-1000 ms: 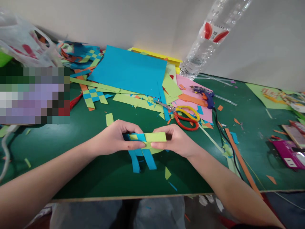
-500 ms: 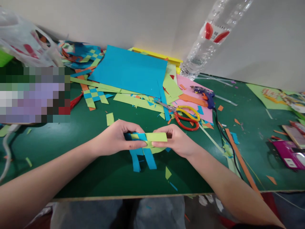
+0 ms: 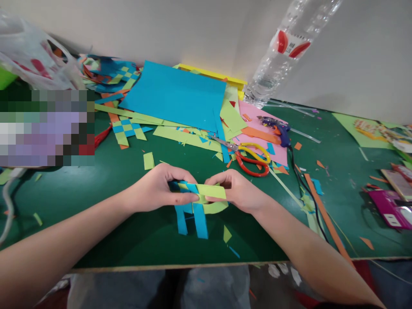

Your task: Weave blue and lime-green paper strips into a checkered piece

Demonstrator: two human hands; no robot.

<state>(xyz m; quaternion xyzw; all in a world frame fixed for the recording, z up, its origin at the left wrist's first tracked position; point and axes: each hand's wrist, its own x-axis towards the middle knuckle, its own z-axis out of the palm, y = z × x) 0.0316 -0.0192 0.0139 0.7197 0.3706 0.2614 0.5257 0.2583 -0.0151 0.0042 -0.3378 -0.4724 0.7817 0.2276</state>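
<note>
Between my hands is a small weave of blue and light green paper strips [image 3: 201,214], held above the green table near its front edge. My left hand [image 3: 164,189] pinches its left part, thumb in front and fingers behind. At the right, my right hand [image 3: 233,189] is closed on the light green strip ends, its fingertips partly hidden behind them. Two blue strip ends hang down below the weave. One light green strip sticks out to the right along the top, and another curves beneath it.
Behind my hands lie scissors [image 3: 247,156], a blue paper sheet [image 3: 177,96] and a glue gun [image 3: 278,128] with a black cord. A water bottle [image 3: 283,56] leans on the wall. Woven pieces [image 3: 128,128] and paper scraps are scattered on the green table [image 3: 122,240].
The woven strips have tilted slightly, and the top green strip sits a little lower. The hanging blue ends have shifted down and left. My hands stay nearly in place.
</note>
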